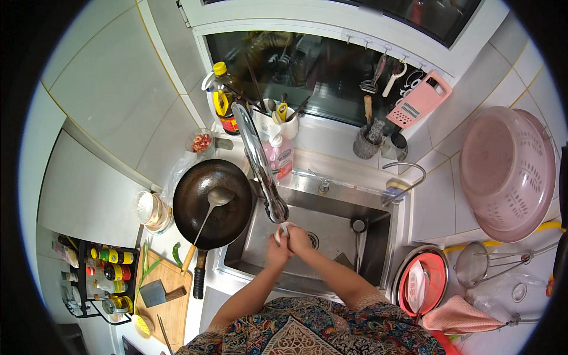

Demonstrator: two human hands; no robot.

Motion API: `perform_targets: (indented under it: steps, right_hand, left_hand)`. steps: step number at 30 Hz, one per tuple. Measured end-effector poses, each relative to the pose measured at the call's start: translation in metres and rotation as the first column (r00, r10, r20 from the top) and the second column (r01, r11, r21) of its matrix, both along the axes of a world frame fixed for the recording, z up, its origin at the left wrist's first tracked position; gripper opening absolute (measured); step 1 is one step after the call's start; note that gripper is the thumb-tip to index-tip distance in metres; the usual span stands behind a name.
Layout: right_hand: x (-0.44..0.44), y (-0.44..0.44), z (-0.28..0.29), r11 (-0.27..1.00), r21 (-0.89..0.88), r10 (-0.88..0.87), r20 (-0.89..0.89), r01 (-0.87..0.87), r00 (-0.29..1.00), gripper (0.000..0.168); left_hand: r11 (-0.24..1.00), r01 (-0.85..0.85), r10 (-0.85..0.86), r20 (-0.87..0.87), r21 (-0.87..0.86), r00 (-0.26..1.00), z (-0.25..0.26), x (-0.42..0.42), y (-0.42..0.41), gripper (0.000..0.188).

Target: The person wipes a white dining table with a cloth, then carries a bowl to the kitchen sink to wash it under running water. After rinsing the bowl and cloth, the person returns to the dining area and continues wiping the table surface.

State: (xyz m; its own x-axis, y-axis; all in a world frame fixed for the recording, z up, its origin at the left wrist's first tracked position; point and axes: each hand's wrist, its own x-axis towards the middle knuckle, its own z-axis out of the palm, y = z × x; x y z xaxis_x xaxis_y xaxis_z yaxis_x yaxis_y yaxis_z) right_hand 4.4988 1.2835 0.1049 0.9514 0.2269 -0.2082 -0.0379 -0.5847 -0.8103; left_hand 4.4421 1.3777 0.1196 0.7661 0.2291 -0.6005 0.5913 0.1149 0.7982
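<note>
Both hands are together over the stainless steel sink, just below the spout of the chrome faucet. A small white item with an orange-pink edge is held between them; its kind is unclear, as fingers cover most of it. My left hand grips it from the left and below. My right hand closes on it from the right and hides part of it. Behind the hands lies the sink drain. Whether water is running cannot be made out.
Left of the sink sits a wok with a metal ladle in it. A cleaver lies on a wooden cutting board. A pink soap bottle stands behind the sink; nested basins are at right.
</note>
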Motion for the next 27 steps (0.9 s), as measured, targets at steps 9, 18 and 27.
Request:
perform_targets:
  steps: [9, 18, 27]
  right_hand:
    - [-0.008, -0.008, -0.025, 0.816, 0.173, 0.558, 0.011, -0.552, 0.829, 0.030]
    - [-0.017, 0.011, -0.016, 0.991, 0.080, -0.109, 0.038, 0.106, 0.993, 0.020]
    - [-0.039, -0.022, -0.036, 0.856, -0.069, 0.513, 0.245, -0.513, 0.823, 0.020]
  left_hand:
    - [0.875, -0.106, -0.029, 0.270, 0.472, 0.962, -0.047, 0.004, 0.039, 0.047]
    - [0.958, -0.017, 0.003, 0.049, 0.288, 0.999, -0.008, -0.004, -0.007, 0.045]
    - [0.871, 0.071, -0.115, 0.059, 0.486, 0.992, -0.052, -0.003, 0.047, 0.048]
